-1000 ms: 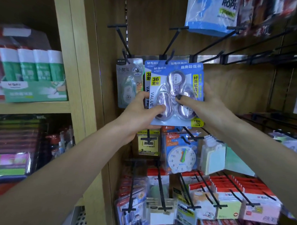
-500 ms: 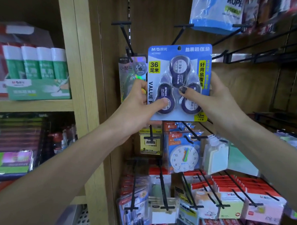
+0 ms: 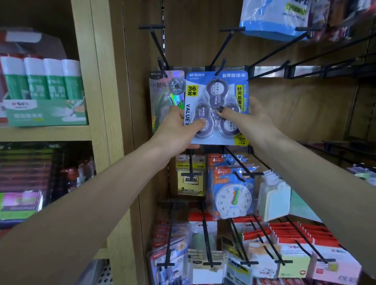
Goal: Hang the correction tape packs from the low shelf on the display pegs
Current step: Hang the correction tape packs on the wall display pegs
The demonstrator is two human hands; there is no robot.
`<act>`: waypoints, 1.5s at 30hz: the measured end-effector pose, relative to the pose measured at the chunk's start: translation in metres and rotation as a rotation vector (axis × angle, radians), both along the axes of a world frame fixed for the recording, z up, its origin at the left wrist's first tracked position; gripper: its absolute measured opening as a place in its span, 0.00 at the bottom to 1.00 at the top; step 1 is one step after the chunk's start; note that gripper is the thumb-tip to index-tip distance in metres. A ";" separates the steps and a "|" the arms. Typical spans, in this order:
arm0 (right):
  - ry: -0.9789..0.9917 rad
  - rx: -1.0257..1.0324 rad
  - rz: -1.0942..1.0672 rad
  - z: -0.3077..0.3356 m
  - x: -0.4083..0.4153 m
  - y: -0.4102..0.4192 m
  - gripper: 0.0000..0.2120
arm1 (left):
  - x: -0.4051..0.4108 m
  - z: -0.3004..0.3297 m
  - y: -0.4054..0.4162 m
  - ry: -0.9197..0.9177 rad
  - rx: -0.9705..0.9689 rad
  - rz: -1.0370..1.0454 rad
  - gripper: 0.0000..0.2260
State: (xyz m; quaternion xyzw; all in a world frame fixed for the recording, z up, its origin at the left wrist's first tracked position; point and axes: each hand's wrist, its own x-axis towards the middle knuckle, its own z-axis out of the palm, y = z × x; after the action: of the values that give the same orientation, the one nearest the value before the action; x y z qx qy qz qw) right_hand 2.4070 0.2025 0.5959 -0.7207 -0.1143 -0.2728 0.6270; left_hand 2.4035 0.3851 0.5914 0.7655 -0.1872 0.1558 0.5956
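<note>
Blue correction tape pack, pinched by both hands, seems threaded on its peg; if the hole missed, releasing drops it.

Bare forearms, no sleeves, dark-painted right thumbnail
</note>
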 end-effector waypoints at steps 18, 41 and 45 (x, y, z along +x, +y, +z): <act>0.088 -0.328 -0.323 -0.013 0.030 -0.009 0.35 | 0.021 -0.018 0.005 0.046 0.119 0.227 0.14; 0.290 -0.166 0.136 -0.302 -0.127 0.134 0.08 | -0.127 -0.314 0.119 0.084 0.223 0.381 0.10; 0.638 -0.177 0.135 -0.410 -0.144 0.174 0.04 | -0.155 -0.414 0.173 0.365 0.328 0.349 0.13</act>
State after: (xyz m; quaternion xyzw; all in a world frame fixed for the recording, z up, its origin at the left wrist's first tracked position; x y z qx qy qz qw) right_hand 2.2634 0.3766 0.1863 -0.8120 0.0170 0.0195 0.5830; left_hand 2.2483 0.5579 0.1777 0.8873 0.0348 0.0832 0.4523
